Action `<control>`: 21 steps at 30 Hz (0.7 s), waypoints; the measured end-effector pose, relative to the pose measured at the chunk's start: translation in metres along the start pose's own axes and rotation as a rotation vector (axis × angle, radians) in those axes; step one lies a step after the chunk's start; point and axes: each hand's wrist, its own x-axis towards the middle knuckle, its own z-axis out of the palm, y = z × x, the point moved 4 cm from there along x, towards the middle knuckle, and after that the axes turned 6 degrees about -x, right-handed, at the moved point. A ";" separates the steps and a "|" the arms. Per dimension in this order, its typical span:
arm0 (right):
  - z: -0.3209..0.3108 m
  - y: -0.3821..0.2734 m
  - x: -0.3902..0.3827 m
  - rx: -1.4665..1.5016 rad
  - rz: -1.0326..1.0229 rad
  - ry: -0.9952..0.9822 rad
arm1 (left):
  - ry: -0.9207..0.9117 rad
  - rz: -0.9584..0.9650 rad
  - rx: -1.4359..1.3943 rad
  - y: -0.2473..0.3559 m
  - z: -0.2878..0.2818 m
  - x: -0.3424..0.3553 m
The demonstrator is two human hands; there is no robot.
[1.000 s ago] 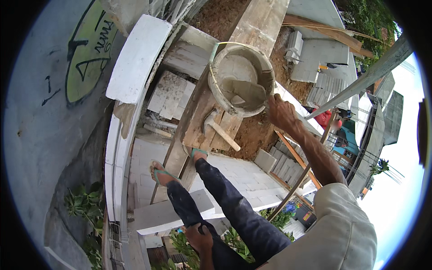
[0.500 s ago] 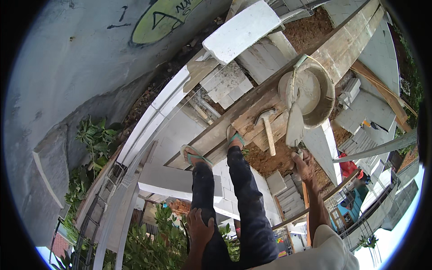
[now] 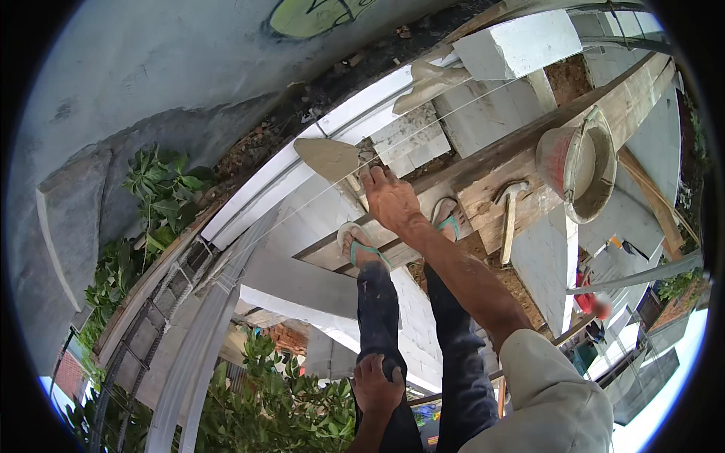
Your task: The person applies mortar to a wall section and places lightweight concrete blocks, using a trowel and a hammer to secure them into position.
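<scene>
My right hand (image 3: 393,201) is closed round the handle of a trowel, its handle mostly hidden by the fingers. The trowel's blade (image 3: 326,158), coated in grey mortar, hangs over the top of a low white block wall (image 3: 257,200). Farther along that wall lies a patch of wet mortar (image 3: 432,84), close to a large white block (image 3: 521,45). My left hand (image 3: 377,383) rests on my left knee, fingers lying over the dark trousers, and holds nothing.
I stand in sandals on wooden planks (image 3: 332,249). A mortar bucket (image 3: 557,160) and a claw hammer (image 3: 510,223) are on the boards to the right. A thin string (image 3: 302,202) runs along the wall. Leafy plants (image 3: 279,400) grow below; a person in red (image 3: 585,300) is far right.
My right hand has swung left and away from the bucket, carrying the trowel over to the wall. The whole view has shifted; my left hand stays on the knee.
</scene>
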 end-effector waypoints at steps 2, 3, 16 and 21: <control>0.009 -0.004 0.017 -0.280 -0.054 -0.096 | 0.016 -0.029 -0.050 -0.015 0.002 -0.003; 0.008 -0.006 0.020 -0.342 -0.066 -0.129 | 0.016 -0.039 -0.057 -0.022 0.002 -0.006; -0.037 0.121 0.069 -0.295 0.436 -0.054 | 0.017 -0.068 -0.122 -0.054 0.002 -0.007; 0.044 0.089 0.016 0.489 0.487 0.210 | 0.005 -0.045 -0.098 -0.059 0.008 0.001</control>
